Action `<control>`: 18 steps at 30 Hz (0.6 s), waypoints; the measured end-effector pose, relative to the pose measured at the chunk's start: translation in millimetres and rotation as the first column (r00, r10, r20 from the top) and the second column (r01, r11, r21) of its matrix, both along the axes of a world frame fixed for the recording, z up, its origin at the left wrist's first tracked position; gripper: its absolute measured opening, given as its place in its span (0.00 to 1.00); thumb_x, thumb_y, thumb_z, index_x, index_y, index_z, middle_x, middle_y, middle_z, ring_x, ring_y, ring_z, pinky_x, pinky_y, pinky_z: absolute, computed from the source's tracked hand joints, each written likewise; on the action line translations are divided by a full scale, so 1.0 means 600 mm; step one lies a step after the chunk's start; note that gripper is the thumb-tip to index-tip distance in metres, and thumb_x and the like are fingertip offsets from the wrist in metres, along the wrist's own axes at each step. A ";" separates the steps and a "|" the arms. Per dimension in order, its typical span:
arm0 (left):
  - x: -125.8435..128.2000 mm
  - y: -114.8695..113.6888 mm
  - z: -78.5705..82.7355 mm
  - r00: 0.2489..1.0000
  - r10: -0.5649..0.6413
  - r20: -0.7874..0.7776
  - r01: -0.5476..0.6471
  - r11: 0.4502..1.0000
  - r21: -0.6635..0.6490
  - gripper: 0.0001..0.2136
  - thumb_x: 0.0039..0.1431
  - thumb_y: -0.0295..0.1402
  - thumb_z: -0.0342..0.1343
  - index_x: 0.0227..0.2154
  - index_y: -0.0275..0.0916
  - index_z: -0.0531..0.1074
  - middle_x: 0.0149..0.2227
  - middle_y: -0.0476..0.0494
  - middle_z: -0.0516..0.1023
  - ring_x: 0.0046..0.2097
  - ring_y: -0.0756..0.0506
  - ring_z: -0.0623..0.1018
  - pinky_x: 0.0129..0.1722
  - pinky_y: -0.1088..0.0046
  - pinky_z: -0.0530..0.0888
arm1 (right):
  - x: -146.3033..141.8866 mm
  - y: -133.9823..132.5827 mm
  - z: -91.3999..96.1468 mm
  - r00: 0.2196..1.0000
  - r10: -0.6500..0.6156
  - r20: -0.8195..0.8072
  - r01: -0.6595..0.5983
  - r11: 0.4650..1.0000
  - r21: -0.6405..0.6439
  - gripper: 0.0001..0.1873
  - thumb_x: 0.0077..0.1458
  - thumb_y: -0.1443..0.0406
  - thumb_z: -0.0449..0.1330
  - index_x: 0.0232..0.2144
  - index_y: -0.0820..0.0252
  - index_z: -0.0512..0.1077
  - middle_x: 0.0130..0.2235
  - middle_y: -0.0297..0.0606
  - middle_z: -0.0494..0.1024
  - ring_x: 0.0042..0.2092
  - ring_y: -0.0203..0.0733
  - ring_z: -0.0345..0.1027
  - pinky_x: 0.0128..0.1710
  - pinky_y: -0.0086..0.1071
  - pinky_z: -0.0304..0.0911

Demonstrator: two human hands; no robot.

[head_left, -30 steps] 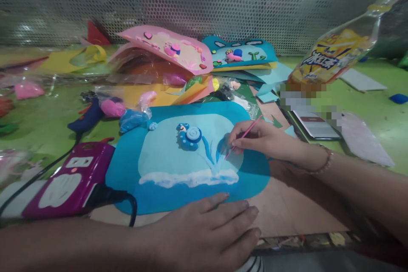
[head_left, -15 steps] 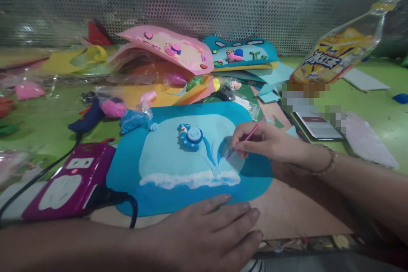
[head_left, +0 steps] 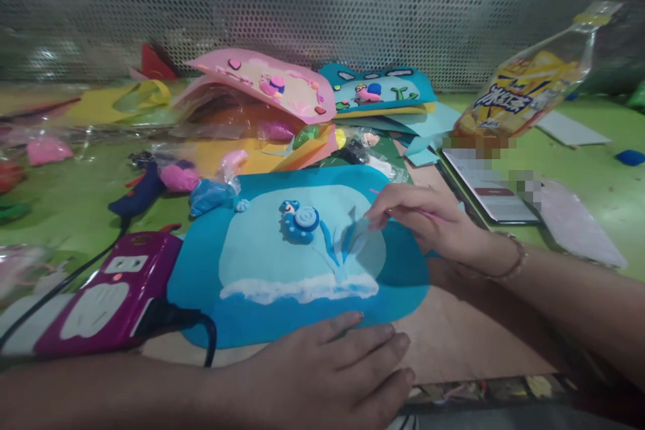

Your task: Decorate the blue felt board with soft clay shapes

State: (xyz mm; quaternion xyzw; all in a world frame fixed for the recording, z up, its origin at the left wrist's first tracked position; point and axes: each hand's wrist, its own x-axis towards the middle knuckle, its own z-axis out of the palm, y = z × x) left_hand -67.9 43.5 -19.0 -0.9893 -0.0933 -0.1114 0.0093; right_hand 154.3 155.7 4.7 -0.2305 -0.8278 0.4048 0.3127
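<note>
A blue foam sheet (head_left: 398,289) with a pale blue centre lies flat before me. It carries a blue clay snail (head_left: 299,220), a wavy white clay strip (head_left: 302,287) and blue clay leaves (head_left: 330,242). At the rightmost pale leaf my right hand (head_left: 428,218) is closed, fingertips pinched together at its upper end. A thin pink stick (head_left: 374,191) is tucked in that hand, mostly hidden by the fingers. My left hand (head_left: 342,366) lies flat at the sheet's near edge, fingers stretched out and holding nothing.
A purple power strip (head_left: 108,295) with a black plug and cord stands left. Bagged blue clay (head_left: 214,196) touches the sheet's upper left. Behind are a pink decorated sheet (head_left: 297,97) and a teal one (head_left: 418,77). A drink bottle (head_left: 529,80) and phone (head_left: 491,191) are right.
The right hand has turned the pink stick back into its palm, lifting its tip off the leaf, and the fingertips now meet at the leaf's top. My left hand stays put.
</note>
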 end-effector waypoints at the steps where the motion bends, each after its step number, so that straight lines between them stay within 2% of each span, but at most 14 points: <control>1: 0.000 0.000 0.000 1.000 0.002 0.003 -0.002 1.000 0.000 0.20 0.68 0.35 0.34 0.54 0.36 0.65 0.59 0.43 0.65 0.60 0.44 0.63 0.53 0.65 0.67 | 0.001 0.000 0.000 0.998 0.006 0.064 -0.015 0.989 0.146 0.13 0.62 0.71 0.47 0.41 0.63 0.71 0.36 0.41 0.74 0.37 0.35 0.68 0.38 0.30 0.64; 3: 0.000 -0.001 0.001 1.000 0.021 0.006 -0.021 1.000 0.002 0.19 0.68 0.36 0.35 0.53 0.37 0.65 0.59 0.44 0.65 0.60 0.44 0.63 0.54 0.66 0.66 | 0.002 0.001 0.002 0.974 0.043 0.223 -0.117 0.937 0.329 0.13 0.61 0.72 0.49 0.43 0.63 0.71 0.36 0.41 0.72 0.37 0.36 0.66 0.38 0.30 0.63; 6: -0.001 -0.003 0.003 1.000 0.024 -0.002 -0.024 1.000 0.009 0.19 0.68 0.35 0.34 0.54 0.38 0.65 0.59 0.45 0.65 0.60 0.45 0.63 0.54 0.66 0.65 | 0.001 0.005 0.005 0.893 0.170 0.417 -0.353 0.838 0.416 0.15 0.60 0.70 0.51 0.48 0.65 0.71 0.34 0.42 0.71 0.36 0.37 0.63 0.38 0.30 0.62; 8: -0.002 -0.003 0.004 1.000 0.019 -0.016 -0.019 1.000 0.004 0.19 0.68 0.34 0.33 0.55 0.37 0.64 0.59 0.45 0.65 0.60 0.45 0.63 0.53 0.67 0.66 | 0.001 0.008 0.006 0.851 0.189 0.490 -0.440 0.767 0.468 0.17 0.61 0.67 0.51 0.50 0.64 0.70 0.33 0.42 0.71 0.35 0.39 0.61 0.37 0.31 0.61; 12: -0.001 -0.002 0.002 1.000 0.017 -0.009 -0.018 1.000 -0.019 0.19 0.68 0.35 0.34 0.54 0.37 0.65 0.59 0.44 0.65 0.60 0.45 0.63 0.52 0.67 0.67 | 0.003 0.010 0.006 0.828 0.132 0.545 -0.467 0.699 0.541 0.19 0.62 0.62 0.51 0.51 0.63 0.71 0.31 0.42 0.70 0.33 0.40 0.60 0.35 0.33 0.59; 18: 0.001 -0.004 0.009 0.998 0.017 -0.059 -0.020 0.998 -0.054 0.19 0.67 0.32 0.35 0.55 0.35 0.63 0.60 0.42 0.64 0.61 0.44 0.63 0.53 0.65 0.67 | 0.004 0.008 0.008 0.807 0.079 0.586 -0.476 0.675 0.564 0.20 0.63 0.60 0.49 0.52 0.60 0.70 0.32 0.41 0.71 0.33 0.41 0.62 0.34 0.33 0.58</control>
